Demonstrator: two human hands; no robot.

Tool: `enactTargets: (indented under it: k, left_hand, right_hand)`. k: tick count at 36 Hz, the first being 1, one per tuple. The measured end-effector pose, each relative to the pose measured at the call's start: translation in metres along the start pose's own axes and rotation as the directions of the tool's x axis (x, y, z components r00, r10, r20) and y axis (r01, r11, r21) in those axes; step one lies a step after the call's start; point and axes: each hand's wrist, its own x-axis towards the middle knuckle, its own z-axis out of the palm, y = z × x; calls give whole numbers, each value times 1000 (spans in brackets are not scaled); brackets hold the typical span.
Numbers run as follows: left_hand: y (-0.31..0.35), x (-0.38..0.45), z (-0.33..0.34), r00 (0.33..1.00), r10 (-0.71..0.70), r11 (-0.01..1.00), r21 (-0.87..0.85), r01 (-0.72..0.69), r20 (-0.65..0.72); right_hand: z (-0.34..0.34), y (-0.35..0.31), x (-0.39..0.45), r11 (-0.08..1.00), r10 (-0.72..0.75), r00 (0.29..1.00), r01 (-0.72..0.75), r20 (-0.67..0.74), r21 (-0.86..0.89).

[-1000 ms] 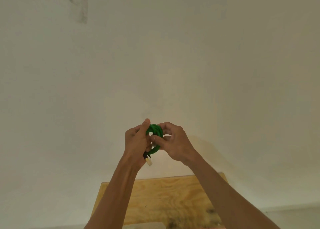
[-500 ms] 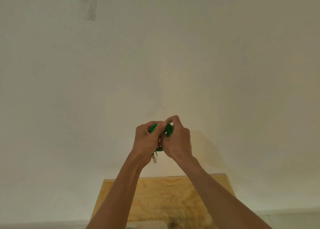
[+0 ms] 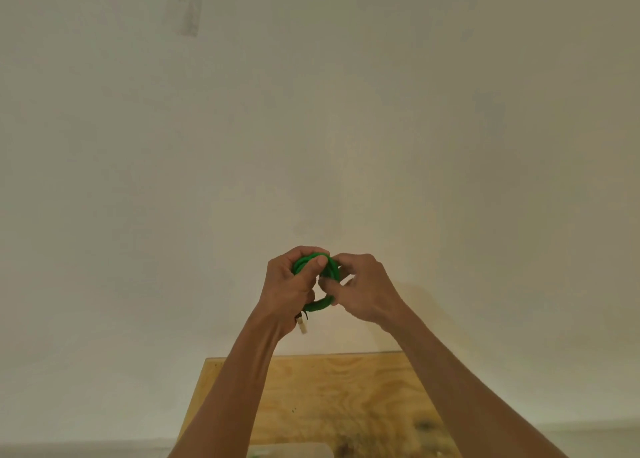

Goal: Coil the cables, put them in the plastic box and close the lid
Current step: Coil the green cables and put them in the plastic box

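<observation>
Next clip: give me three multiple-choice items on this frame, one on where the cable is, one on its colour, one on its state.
1. Where is the cable?
A. lying on the wooden table
B. held in the air between both hands
C. hanging on the wall

2. What colour is it?
A. green
B. red
C. white

3. What state is it in?
A. stretched straight
B. wound into loops
C. cut in two

Key: B, the left hand and right hand hold it above the wooden table; A, its sheath is green; B, its loops show between the fingers.
</observation>
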Motion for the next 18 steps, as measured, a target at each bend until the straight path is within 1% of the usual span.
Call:
enactTargets:
  k: [2,4,7,10,13,15,17,18]
  left_hand:
    - [0,1,1,1000,4,1000,-6,-4,3]
    - [1,1,4,1000,22,1000,23,-22,-15]
    - [0,3,8,995,68,994,96,-61,-76]
    - [-4,3,13,985,119,982,163,-98,-127]
    - [-9,3,16,973,160,960,254,-114,-166]
    - [-13,3,12,970,160,940,329,-93,-184]
    - [-17,1,6,973,131,938,340,-59,-190]
    - [-18,0,3,976,113,942,333,-46,-186]
  right_hand:
    - [6,1,-1,991,-49,994,37,-93,-131]
    - [12,-2,-2,971,-74,983,33,-170,-236]
    - [16,-6,-3,946,-75,966,-10,-249,-324]
    - [19,-8,1,945,-57,943,-54,-327,-321]
    - [27,-8,3,956,-51,927,-63,-371,-287]
    - [30,-4,2,974,-51,931,-33,-360,-225]
    - [33,3,0,988,-86,942,38,-324,-151]
    - [33,7,-2,987,-106,947,64,-304,-145]
